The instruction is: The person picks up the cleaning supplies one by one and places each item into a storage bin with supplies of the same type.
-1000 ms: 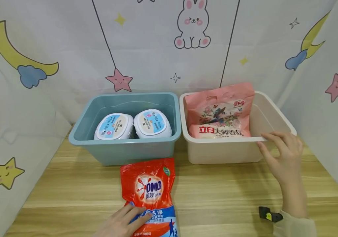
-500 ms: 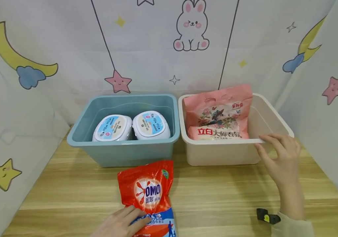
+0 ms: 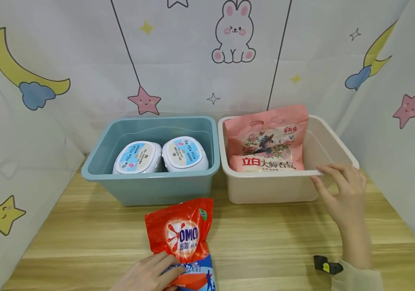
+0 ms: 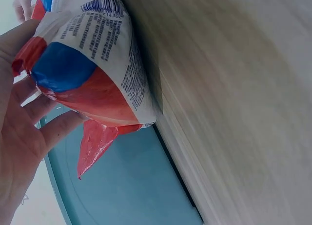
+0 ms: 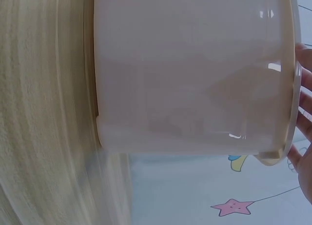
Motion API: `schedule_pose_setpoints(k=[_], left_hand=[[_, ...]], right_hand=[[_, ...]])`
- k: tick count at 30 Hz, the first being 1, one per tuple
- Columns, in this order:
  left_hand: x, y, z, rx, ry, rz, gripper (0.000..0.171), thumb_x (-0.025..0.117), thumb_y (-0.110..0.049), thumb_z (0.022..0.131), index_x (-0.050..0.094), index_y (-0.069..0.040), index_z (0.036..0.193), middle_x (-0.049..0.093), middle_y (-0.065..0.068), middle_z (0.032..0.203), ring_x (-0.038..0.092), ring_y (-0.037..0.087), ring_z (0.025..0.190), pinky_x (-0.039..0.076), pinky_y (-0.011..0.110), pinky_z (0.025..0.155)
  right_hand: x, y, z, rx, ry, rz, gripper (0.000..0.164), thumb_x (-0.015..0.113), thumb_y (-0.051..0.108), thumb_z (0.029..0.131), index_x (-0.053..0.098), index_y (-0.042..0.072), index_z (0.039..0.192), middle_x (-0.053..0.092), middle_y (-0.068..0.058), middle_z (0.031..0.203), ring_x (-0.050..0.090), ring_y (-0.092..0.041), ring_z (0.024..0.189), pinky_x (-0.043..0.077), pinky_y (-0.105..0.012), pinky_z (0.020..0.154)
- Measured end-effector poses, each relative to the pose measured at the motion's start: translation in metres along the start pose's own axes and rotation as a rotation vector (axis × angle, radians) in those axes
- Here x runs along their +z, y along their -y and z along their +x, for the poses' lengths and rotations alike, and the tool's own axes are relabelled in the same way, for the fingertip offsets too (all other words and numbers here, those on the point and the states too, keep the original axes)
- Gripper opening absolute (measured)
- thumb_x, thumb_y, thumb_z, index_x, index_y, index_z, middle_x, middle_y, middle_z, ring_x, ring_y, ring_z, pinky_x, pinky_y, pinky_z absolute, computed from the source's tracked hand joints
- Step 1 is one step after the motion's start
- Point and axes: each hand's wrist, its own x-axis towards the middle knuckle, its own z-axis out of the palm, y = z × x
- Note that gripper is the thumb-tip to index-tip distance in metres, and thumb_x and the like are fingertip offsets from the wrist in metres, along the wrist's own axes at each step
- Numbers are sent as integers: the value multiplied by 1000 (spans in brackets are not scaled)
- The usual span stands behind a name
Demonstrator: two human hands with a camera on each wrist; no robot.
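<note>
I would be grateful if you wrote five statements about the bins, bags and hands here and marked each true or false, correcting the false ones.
1. The red OMO bag is nearer the person than the teal bin. True.
2. The pink bag is inside the teal bin. False: the pink bag is in the cream bin.
3. The right hand grips the cream bin's rim. True.
4. The left hand touches nothing. False: it holds the red OMO bag.
5. Two white tubs sit in the teal bin. True.
</note>
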Motion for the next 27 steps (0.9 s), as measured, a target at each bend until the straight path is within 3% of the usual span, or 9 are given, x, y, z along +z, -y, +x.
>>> schedule_pose_setpoints(k=[17,27], left_hand=[[-8,-6,0,27,-60,32,31,53,-47,94,59,-28,118,58,-14,110,55,1,97,50,11,69],[-15,-9,4,53,-30,21,34,53,-50,93,57,-29,120,59,-15,113,56,0,101,52,13,71]], right_hand=[[0,0,-1,16,9,-8,59,58,55,89,72,-2,95,64,-23,97,51,-40,97,24,-40,100],[0,0,-1,14,5,-8,58,59,54,89,72,-2,95,64,-23,96,51,-41,96,23,-37,101]])
